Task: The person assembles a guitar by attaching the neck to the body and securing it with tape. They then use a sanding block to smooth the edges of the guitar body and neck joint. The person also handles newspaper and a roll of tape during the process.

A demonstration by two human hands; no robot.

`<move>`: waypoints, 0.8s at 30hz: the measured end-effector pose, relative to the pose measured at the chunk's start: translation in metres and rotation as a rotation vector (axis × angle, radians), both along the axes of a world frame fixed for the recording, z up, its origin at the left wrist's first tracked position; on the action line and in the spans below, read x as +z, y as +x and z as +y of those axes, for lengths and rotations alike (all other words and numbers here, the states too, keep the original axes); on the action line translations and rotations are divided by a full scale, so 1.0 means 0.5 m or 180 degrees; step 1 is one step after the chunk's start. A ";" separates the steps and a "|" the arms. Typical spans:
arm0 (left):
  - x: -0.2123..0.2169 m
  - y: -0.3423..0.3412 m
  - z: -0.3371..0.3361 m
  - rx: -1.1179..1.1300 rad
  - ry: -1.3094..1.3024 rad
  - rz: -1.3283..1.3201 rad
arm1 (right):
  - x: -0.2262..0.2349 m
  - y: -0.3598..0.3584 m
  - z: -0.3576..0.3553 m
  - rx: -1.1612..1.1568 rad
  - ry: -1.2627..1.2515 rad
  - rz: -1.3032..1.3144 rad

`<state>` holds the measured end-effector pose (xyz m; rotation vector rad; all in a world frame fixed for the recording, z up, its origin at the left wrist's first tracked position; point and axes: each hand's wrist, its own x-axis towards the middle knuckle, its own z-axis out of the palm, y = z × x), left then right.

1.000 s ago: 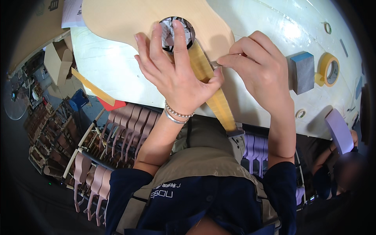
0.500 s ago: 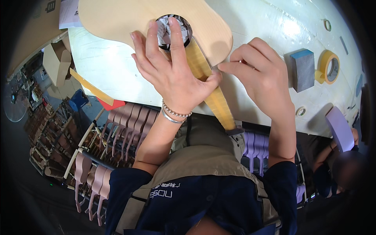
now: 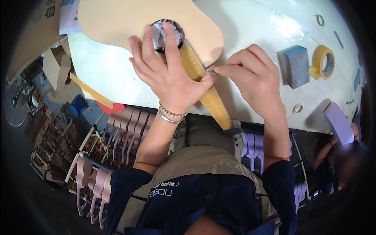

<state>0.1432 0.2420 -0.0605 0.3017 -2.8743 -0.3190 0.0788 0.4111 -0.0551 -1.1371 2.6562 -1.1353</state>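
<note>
Left hand (image 3: pixel 172 84), fingers wide, hides part of the guitar (image 3: pixel 119 23). Right hand (image 3: pixel 254 74) pinches a grey scrap (image 3: pixel 210 69), maybe paper. Block (image 3: pixel 297 67) and tape (image 3: pixel 318 62) sit toward the table's (image 3: pixel 258 23) right edge.

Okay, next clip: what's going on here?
A person's left hand lies spread over the taped neck of a pale wooden guitar-like body, fingers across its paper-stuffed sound hole. The right hand pinches a small greyish piece, too small to identify, at the neck's edge near the body. A grey block and yellow tape roll sit to the right.
</note>
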 end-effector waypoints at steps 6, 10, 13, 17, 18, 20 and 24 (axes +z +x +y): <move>0.000 0.011 -0.007 -0.0091 -0.0031 -0.0295 | -0.050 -0.039 0.011 -0.1343 -0.0663 -0.0630; -0.003 -0.010 -0.037 0.0131 -0.0235 -0.0043 | -0.062 -0.160 0.074 -0.2663 -0.0682 -0.0525; -0.001 -0.049 -0.079 0.0222 -0.0404 0.0261 | -0.090 -0.300 0.101 -0.3031 0.0412 -0.1235; -0.001 -0.081 -0.127 0.0226 -0.0334 0.0371 | -0.123 -0.406 0.023 -0.3242 0.2039 -0.0432; -0.005 -0.087 -0.134 0.0220 -0.0261 0.0365 | -0.127 -0.403 0.017 -0.3121 0.1790 -0.0615; -0.017 -0.096 -0.141 0.0183 -0.0124 0.0322 | -0.077 -0.397 0.021 -0.2868 0.1319 -0.0938; -0.049 -0.090 -0.142 0.0193 -0.0370 0.0473 | -0.137 -0.291 0.065 -0.2177 -0.1516 -0.1092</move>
